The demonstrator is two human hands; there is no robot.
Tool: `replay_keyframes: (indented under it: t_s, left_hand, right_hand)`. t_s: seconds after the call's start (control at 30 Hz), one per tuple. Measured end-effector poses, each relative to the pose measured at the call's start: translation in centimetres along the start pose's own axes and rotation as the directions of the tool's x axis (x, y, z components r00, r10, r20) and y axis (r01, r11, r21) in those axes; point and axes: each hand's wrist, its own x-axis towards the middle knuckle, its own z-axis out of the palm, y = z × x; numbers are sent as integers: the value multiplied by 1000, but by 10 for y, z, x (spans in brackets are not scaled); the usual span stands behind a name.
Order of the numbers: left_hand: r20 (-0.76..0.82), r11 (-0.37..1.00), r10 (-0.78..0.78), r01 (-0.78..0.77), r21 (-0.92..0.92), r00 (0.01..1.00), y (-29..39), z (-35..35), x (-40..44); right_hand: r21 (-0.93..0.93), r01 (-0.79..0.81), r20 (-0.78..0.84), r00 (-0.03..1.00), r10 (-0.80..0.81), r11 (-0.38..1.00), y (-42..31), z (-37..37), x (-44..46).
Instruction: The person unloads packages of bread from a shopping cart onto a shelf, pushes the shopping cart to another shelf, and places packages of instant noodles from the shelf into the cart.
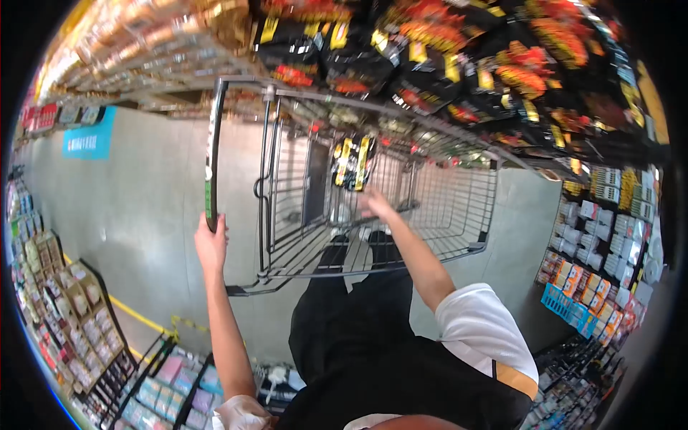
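My left hand [211, 244] is closed around the near end of the dark handle bar [213, 136] of a wire shopping cart [491, 208]. Inside the cart basket is a shiny black and yellow packet [352, 163]. Over the basket, just below that packet, my right hand [373, 203] reaches in with its fingers apart. Motion blurs this hand somewhat, and no object shows between its fingers. Whether a fingertip touches the packet is hard to make out.
Black, red and yellow bags [430, 64] fill the shelf along the cart's far side. Packaged goods [595, 236] hang at the right, beside a blue basket [568, 309]. More display racks [79, 308] stand at the lower left. Grey floor [158, 193] lies around the cart.
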Motion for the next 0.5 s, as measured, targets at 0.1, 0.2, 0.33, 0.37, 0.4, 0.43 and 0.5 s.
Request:
replay_keyframes:
  t_s: [0.1,0.2,0.33,0.37,0.4,0.43,0.5]
  left_hand:
    - [-2,999,35,-35,-5,999,-11,-1,2]
    - [-6,999,54,-54,-6,999,-11,-2,-1]
    - [3,994,102,-102,-25,995,-20,-1,2]
    - [-16,995,98,-98,-12,995,-20,-1,0]
    - [-32,996,94,-94,2,995,-19,-1,0]
    - [-24,997,76,-75,25,997,-15,-2,-1]
    - [-22,995,92,-91,35,996,-15,-2,-3]
  right_hand:
    - [-251,54,123,992,-24,966,30,-26,-39]
    - [-908,235,144,952,-269,346,81,-54,-73]
    - [-841,69,17,995,-102,536,45,-49,-188]
    - [-841,64,1,993,-117,538,41,-41,-213]
    - [-867,-26,-138,972,-188,498,39,-32,-234]
    - [-878,-124,-268,927,-261,462,42,-29,-247]
    - [-822,-151,-320,920,-226,550,61,-26,-249]
